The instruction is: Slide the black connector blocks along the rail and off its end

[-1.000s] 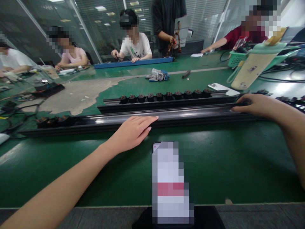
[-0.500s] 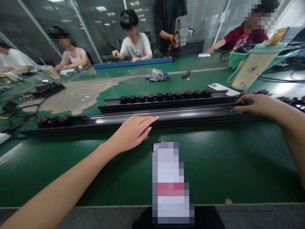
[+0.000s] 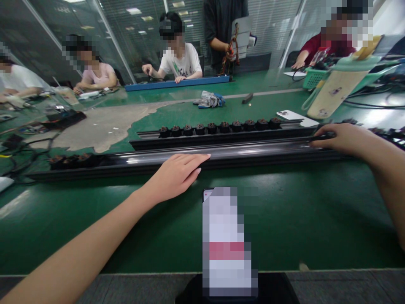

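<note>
A long black channel (image 3: pixel 253 150) with a shiny inner face lies across the green table. Several black round socket modules (image 3: pixel 85 159) sit in its left end. My left hand (image 3: pixel 177 176) rests flat over the channel's middle, fingers stretched out. At the channel's right part, my right hand (image 3: pixel 344 137) is closed with thumb and fingers about a small black part (image 3: pixel 327 136), whose shape is mostly hidden. Just behind lies a second black channel (image 3: pixel 218 140) bearing a row of several round black sockets (image 3: pixel 224 126) with copper-coloured contacts.
A phone (image 3: pixel 223 236) lies near me at the table edge. Behind the channels are a white phone (image 3: pixel 295 117), grey-blue gloves (image 3: pixel 210 100) and a tumbler (image 3: pixel 338 90) by a green basket (image 3: pixel 316 79). Cables (image 3: pixel 19 156) lie at left. Several people sit or stand across the table.
My hands and the channels stay practically still. Across the table, the person in red draws a hand and a white sheet to the right; the person in white lifts a hand.
</note>
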Demonstrator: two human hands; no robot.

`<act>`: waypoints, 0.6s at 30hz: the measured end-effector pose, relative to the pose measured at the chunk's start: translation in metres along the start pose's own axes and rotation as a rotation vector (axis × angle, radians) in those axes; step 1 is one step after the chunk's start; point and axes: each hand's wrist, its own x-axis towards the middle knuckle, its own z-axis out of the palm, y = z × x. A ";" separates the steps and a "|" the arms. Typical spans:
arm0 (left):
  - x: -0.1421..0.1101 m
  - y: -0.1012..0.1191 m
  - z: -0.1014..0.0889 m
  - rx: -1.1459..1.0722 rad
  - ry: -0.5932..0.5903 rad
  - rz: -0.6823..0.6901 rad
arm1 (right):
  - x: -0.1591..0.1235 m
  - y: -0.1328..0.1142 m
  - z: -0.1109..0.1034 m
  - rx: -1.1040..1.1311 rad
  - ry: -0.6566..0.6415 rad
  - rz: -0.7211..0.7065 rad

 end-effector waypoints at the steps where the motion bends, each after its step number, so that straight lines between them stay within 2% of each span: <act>1: 0.000 0.000 0.000 0.000 0.000 -0.001 | 0.001 0.001 0.000 0.002 -0.003 -0.003; 18: 0.000 0.000 0.000 0.000 -0.002 0.000 | 0.003 0.005 0.000 -0.037 -0.008 -0.024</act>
